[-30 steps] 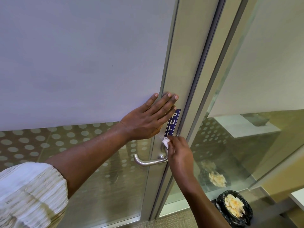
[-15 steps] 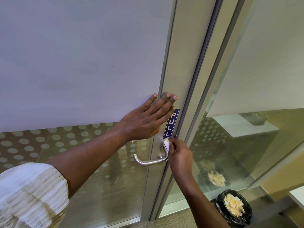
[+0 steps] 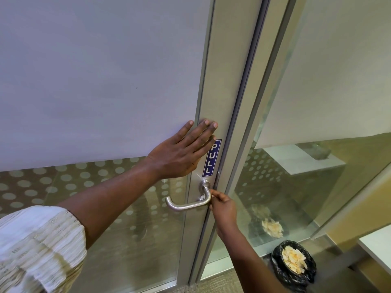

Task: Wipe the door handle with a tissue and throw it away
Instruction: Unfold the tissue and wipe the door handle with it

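Observation:
A silver lever door handle [image 3: 186, 205] sticks out from the metal frame of a frosted glass door. My left hand [image 3: 182, 154] lies flat and open against the door just above the handle, beside a blue PULL sticker [image 3: 212, 157]. My right hand [image 3: 223, 206] is at the bend of the handle, fingers pinched on a small white tissue [image 3: 202, 197] that shows only as a scrap behind the lever.
A black-lined waste bin [image 3: 294, 265] with crumpled pale tissues stands on the floor at the lower right. A glass partition [image 3: 317, 144] runs to the right of the door, showing the bin's reflection. A white ledge [image 3: 376, 244] is at the far right.
My right hand has slid the tissue down from the handle's base near the sticker to the bend of the lever. My left hand stays pressed on the door.

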`<action>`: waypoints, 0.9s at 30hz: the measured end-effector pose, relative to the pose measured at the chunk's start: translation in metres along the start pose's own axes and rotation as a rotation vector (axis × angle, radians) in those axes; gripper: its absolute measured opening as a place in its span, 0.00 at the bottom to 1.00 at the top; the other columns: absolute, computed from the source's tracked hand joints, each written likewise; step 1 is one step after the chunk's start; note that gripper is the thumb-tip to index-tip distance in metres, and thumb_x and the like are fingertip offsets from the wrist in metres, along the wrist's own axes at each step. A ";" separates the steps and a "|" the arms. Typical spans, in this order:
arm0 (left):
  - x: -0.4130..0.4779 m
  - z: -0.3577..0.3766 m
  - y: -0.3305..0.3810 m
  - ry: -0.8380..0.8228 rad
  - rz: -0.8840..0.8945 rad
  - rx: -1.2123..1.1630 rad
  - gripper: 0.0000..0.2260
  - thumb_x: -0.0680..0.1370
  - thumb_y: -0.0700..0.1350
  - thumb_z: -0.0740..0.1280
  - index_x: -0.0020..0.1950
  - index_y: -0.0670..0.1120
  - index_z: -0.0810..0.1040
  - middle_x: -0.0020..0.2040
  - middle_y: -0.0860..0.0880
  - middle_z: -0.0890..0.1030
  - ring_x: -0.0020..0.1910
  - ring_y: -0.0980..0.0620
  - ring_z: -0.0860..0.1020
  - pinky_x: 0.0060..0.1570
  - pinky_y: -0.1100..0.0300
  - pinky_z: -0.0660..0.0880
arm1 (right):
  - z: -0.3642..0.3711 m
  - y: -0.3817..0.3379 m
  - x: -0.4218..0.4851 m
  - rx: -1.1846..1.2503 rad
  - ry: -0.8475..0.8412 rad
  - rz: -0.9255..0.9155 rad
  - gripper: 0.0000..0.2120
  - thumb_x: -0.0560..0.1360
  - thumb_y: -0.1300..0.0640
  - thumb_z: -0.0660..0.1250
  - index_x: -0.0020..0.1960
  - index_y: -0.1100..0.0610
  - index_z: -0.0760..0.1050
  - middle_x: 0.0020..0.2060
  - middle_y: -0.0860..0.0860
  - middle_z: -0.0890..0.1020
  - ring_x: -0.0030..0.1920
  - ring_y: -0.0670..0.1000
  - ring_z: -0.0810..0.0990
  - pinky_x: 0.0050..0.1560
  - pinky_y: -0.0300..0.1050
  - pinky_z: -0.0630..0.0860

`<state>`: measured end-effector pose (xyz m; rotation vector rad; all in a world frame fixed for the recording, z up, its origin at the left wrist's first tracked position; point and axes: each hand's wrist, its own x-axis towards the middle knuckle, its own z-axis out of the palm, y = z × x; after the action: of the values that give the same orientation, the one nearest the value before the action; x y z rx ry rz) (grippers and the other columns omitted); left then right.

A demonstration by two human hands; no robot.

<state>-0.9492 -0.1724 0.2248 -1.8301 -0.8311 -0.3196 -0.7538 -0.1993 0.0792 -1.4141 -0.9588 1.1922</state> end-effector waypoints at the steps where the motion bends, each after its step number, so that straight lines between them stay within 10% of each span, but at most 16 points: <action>1: 0.000 0.000 0.000 0.001 0.001 -0.004 0.30 0.85 0.50 0.57 0.85 0.39 0.56 0.84 0.35 0.54 0.84 0.36 0.52 0.82 0.39 0.46 | -0.001 -0.006 0.000 -0.015 0.025 -0.047 0.08 0.77 0.62 0.70 0.49 0.51 0.85 0.42 0.48 0.88 0.46 0.48 0.87 0.48 0.41 0.81; 5: 0.000 0.001 -0.001 -0.009 0.007 -0.013 0.30 0.86 0.50 0.57 0.85 0.39 0.55 0.85 0.35 0.53 0.84 0.35 0.51 0.82 0.40 0.44 | -0.011 -0.031 -0.001 -0.281 0.029 -0.389 0.11 0.77 0.60 0.69 0.54 0.47 0.84 0.42 0.37 0.85 0.42 0.32 0.82 0.41 0.23 0.72; 8: 0.000 0.002 0.000 -0.013 0.009 -0.009 0.30 0.86 0.50 0.57 0.85 0.39 0.55 0.85 0.35 0.52 0.84 0.35 0.51 0.82 0.39 0.44 | -0.015 -0.038 -0.002 -0.468 -0.025 -0.482 0.07 0.76 0.60 0.71 0.53 0.52 0.82 0.39 0.43 0.83 0.39 0.39 0.81 0.39 0.25 0.72; 19: -0.001 0.002 0.000 -0.006 0.006 -0.004 0.29 0.86 0.50 0.56 0.84 0.39 0.56 0.85 0.35 0.53 0.84 0.35 0.51 0.82 0.39 0.45 | -0.010 -0.049 -0.024 -0.880 -0.178 -0.523 0.07 0.78 0.55 0.67 0.51 0.56 0.81 0.49 0.53 0.82 0.48 0.53 0.80 0.43 0.42 0.69; 27: -0.001 -0.002 -0.002 -0.028 -0.005 -0.039 0.30 0.85 0.51 0.59 0.84 0.40 0.57 0.85 0.36 0.53 0.84 0.36 0.51 0.82 0.39 0.48 | -0.019 -0.030 -0.044 -0.644 -0.313 -0.337 0.04 0.75 0.53 0.70 0.41 0.48 0.77 0.29 0.41 0.78 0.30 0.37 0.75 0.33 0.29 0.68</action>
<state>-0.9506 -0.1743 0.2262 -1.8729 -0.8544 -0.3166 -0.7427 -0.2401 0.1165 -1.4812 -1.8414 0.8951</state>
